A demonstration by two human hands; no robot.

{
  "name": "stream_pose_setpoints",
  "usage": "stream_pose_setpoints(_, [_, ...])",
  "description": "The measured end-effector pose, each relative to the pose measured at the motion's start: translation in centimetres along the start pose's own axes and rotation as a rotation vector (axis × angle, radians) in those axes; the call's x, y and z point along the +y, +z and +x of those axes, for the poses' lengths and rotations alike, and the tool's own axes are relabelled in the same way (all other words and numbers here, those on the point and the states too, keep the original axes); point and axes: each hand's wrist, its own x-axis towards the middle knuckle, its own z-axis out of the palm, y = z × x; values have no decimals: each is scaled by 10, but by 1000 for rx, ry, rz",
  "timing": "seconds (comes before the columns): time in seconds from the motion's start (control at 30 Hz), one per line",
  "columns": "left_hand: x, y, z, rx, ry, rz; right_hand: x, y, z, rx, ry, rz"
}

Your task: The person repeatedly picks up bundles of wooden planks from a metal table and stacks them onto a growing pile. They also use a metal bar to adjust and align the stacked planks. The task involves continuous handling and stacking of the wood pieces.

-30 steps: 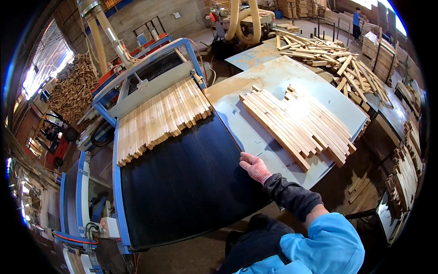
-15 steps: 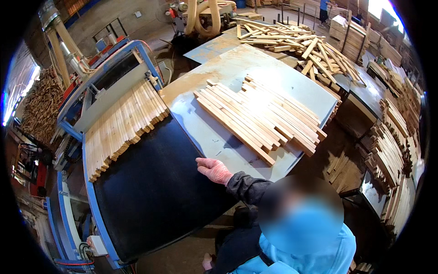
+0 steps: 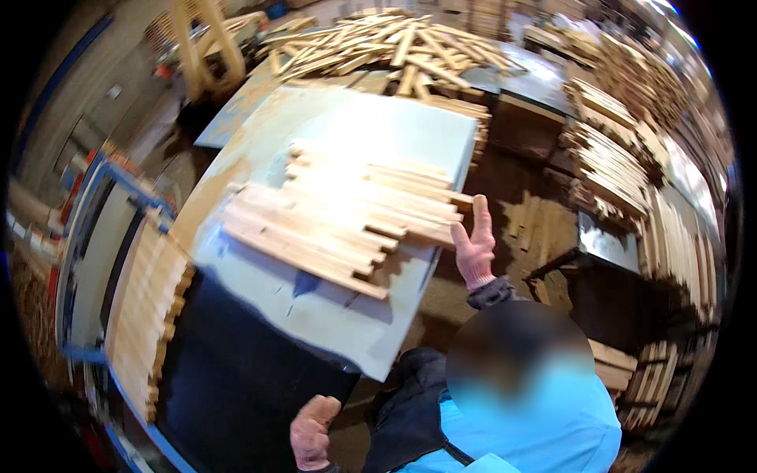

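My right hand (image 3: 475, 246), in a pinkish glove, is raised at the right ends of a row of wooden strips (image 3: 339, 213). Its thumb and fingers are spread in a V, close to the strip ends; whether they touch is unclear. The strips lie side by side with uneven ends on a pale tabletop (image 3: 347, 331). My left hand (image 3: 314, 433), gloved too, hangs low by the near edge of the black belt (image 3: 229, 378). Its fingers look loosely bent with nothing in them, slightly blurred.
A blue-framed machine (image 3: 83, 260) stands left, with more strips (image 3: 150, 307) lined up on its belt. Behind the tabletop lies a jumbled heap of sticks (image 3: 394, 51). Stacked strips (image 3: 611, 165) and a small metal-topped table (image 3: 607, 240) stand to the right.
My view has swung right. My right hand has moved from the belt's edge to the strip ends and spread its fingers. The left hand has come up further into view.
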Motion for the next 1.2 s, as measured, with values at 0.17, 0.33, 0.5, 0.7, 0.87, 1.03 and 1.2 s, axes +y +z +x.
stream_pose_setpoints(0.17, [-22, -38, 152, 357, 37, 568, 0, 42, 28, 70, 588, 414])
stream_pose_setpoints(0.33, [-99, -186, 265, 332, 213, 570, 16, 91, 31, -20, 285, 169])
stream_pose_setpoints(0.5, [-96, -42, 315, 597, 9, 1172, 57, 92, 36, -55, 335, -374])
stream_pose_setpoints(0.7, [-85, -50, 304, 327, 345, 1002, 10, 104, 75, -91, 41, -275])
stream_pose_setpoints(0.87, [-84, -37, 299, 521, 168, 1456, 0, 202, 166, -378, -334, -521])
stream_pose_setpoints(1.03, [-78, -32, 286, 584, 206, 1576, 1, 298, 180, -948, -104, -705])
stream_pose_setpoints(1.2, [-82, -29, 295, 563, 222, 1507, 20, 325, 180, -737, -28, -684])
